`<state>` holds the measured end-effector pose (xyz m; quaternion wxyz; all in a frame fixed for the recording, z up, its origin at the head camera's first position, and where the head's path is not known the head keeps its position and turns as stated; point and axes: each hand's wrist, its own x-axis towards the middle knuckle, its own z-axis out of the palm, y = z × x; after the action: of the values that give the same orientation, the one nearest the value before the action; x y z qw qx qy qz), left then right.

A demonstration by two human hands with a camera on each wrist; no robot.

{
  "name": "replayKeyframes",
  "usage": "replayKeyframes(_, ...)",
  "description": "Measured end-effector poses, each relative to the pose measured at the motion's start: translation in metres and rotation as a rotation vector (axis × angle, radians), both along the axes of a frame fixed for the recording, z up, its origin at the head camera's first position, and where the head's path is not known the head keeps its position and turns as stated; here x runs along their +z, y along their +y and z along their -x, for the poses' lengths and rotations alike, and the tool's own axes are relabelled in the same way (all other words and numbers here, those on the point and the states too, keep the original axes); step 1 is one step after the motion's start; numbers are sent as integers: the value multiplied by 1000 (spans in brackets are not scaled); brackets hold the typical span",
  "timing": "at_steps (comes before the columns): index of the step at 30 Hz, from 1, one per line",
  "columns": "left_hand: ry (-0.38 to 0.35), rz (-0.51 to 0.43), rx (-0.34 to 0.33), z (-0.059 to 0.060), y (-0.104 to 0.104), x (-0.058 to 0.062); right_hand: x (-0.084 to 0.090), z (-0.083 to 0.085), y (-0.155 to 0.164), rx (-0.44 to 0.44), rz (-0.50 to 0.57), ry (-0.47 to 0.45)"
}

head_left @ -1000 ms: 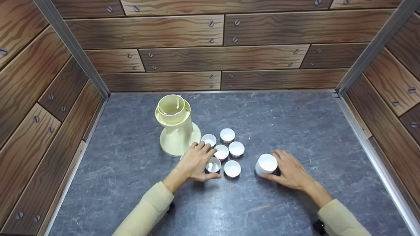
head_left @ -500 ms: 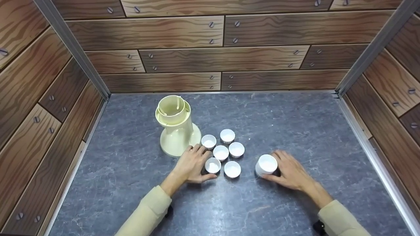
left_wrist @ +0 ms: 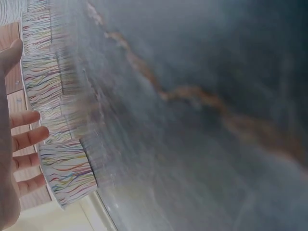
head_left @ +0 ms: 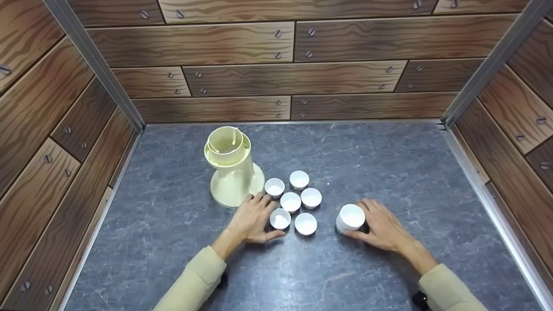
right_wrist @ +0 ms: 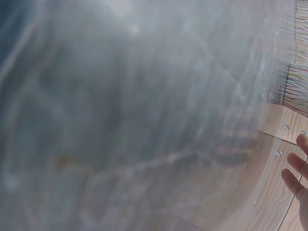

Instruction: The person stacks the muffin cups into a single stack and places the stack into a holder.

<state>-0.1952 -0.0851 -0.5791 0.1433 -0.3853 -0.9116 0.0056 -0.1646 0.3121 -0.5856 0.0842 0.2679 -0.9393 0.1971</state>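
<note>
Landmark: we pick the tall cream tower (head_left: 233, 168). It stands upright on the grey bench (head_left: 389, 164), toward the back and the left.
Small cups: we see five little white paper cups in a bunch, just to the right of the tower's foot.
Nearest cup (head_left: 280, 218): it sits at the front left of the bunch, in front of the tower and a bit right.
Left hand (head_left: 252, 218): it lies in front of the tower's foot. Its thumb and fingers curl around the nearest cup on both sides. From the wrist we see striped cup sides (left_wrist: 65, 166) right by the fingers (left_wrist: 29, 137).
Stack of cups (head_left: 350, 217): it is tipped on its side, well to the right of the tower and apart from the bunch.
Right hand (head_left: 382, 226): its fingers and thumb wrap around the stack of cups.
Walls: wood-look boards stand behind the tower and at both sides.
</note>
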Motion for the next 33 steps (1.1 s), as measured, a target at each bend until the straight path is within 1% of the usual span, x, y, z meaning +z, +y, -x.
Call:
replayKeyframes(12, -13, 11, 10, 1, 3, -2, 0, -1, 0, 6, -10, -5)
replayKeyframes(18, -23, 27, -1, 2, 5, -1, 1, -1, 0, 4, -13, -5)
replayKeyframes(23, -14, 4, -15, 3, 5, -1, 1, 0, 0, 13, -1, -2)
replayKeyframes(33, 8, 8, -27, 3, 5, -2, 1, 0, 0, 12, -2, -2)
